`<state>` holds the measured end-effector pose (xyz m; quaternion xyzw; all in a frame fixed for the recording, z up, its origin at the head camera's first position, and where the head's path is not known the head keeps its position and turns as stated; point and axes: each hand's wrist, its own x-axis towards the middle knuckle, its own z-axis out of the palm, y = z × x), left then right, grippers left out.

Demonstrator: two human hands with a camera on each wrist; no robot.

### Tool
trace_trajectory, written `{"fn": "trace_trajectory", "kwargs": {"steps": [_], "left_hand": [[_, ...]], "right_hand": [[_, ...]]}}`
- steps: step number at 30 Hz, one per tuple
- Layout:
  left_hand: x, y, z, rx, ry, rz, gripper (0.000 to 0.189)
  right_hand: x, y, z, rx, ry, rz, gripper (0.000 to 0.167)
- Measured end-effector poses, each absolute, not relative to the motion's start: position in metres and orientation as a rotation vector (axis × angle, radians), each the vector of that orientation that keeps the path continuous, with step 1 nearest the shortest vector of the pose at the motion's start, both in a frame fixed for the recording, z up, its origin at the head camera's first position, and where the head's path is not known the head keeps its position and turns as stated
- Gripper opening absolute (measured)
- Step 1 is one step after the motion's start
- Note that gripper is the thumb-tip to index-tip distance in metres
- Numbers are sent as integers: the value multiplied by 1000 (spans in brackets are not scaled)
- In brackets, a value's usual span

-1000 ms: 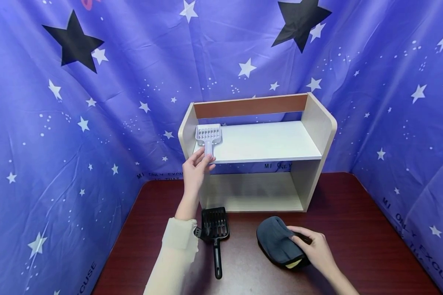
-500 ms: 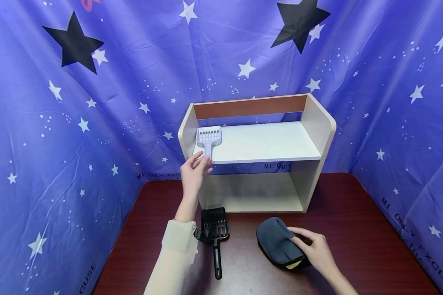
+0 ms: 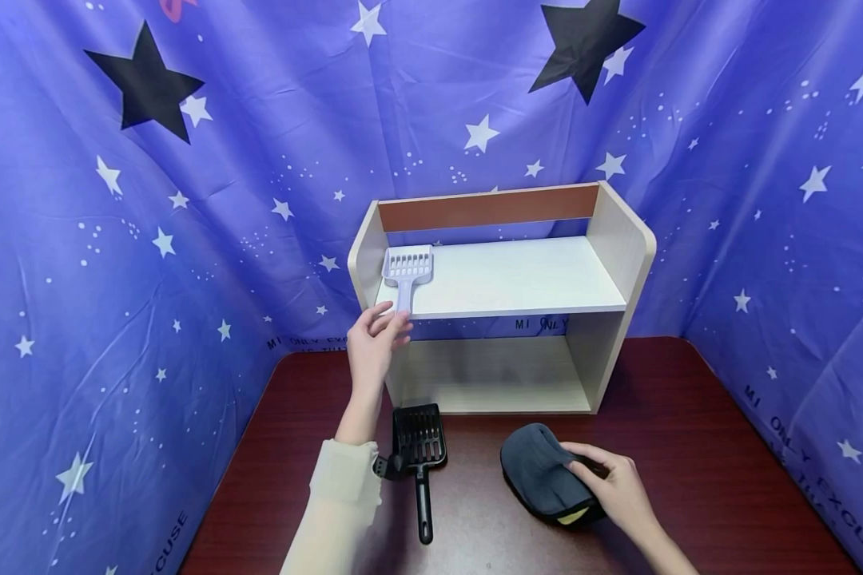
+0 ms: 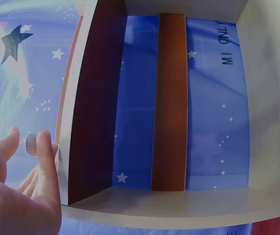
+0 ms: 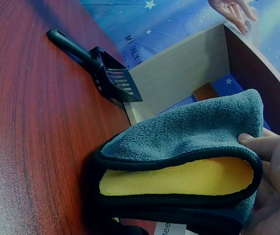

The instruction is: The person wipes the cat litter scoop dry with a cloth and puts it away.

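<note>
A pale lavender slotted litter scoop (image 3: 407, 267) lies at the left end of the white upper shelf (image 3: 511, 275), its handle pointing toward me. My left hand (image 3: 372, 343) is at the end of that handle. In the left wrist view the thumb (image 4: 8, 144) stands apart from the handle tip (image 4: 31, 144), which shows beside the forefinger. My right hand (image 3: 614, 487) pinches a folded grey microfibre cloth (image 5: 189, 127) between thumb and fingers, low over the table. Yellow lining and black edging show in its folds.
A black slotted scoop (image 3: 420, 439) lies on the dark red table (image 3: 690, 479), in front of the shelf unit's left side and beside my left sleeve (image 3: 341, 487). Behind the unit hangs a blue star-patterned curtain (image 3: 259, 160).
My left hand has slid down and back along the lavender scoop's handle toward its end, and its hold has loosened. The right hand and cloth have stayed in place.
</note>
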<state>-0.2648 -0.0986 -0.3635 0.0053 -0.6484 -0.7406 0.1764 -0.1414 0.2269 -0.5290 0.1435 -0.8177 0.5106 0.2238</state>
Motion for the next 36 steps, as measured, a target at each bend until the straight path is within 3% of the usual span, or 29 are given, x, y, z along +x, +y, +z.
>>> {"fn": "trace_trajectory", "kwargs": {"steps": [13, 36], "left_hand": [[-244, -111, -392, 57, -1885, -2073, 30], [-199, -134, -505, 247, -2095, -2110, 39]], "right_hand": [[-142, 227, -529, 408, -2249, 1422, 29], [-142, 226, -528, 399, -2268, 1428, 28]]}}
